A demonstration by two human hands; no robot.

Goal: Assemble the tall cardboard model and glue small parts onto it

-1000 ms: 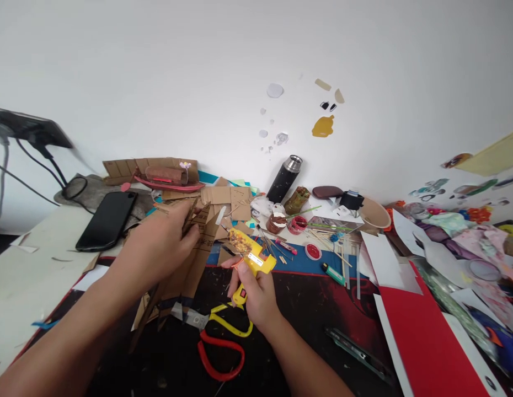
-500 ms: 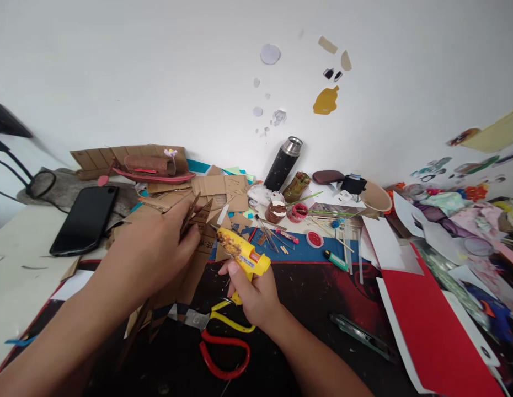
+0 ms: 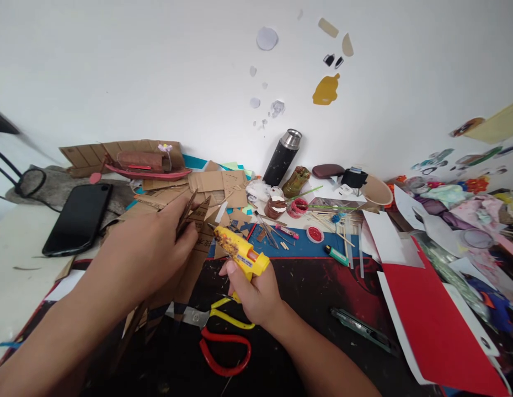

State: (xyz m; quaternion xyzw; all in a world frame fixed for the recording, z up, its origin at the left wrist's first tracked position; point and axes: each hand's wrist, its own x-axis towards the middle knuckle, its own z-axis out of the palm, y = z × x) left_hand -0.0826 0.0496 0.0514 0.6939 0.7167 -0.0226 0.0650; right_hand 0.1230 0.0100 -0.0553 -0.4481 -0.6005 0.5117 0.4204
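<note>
My right hand (image 3: 255,291) is closed around the grip of a yellow glue gun (image 3: 241,253), with its nozzle pointing left toward the cardboard. My left hand (image 3: 147,255) is closed on a brown cardboard piece (image 3: 197,241), fingers pinching its upper edge near thin brown sticks. The glue gun tip sits just right of my left fingers. Under both hands lie red and yellow scissors (image 3: 223,339) on the dark mat (image 3: 306,292).
A black phone (image 3: 78,218) lies at the left. A black flask (image 3: 282,157), small paint pots (image 3: 297,208), a green lighter (image 3: 336,255), a utility knife (image 3: 362,330) and red paper (image 3: 434,325) crowd the right. Cardboard scraps (image 3: 217,184) pile by the wall.
The view has tilted down and shifted slightly. My right hand brought the glue gun nozzle a little closer to the cardboard held by my left hand.
</note>
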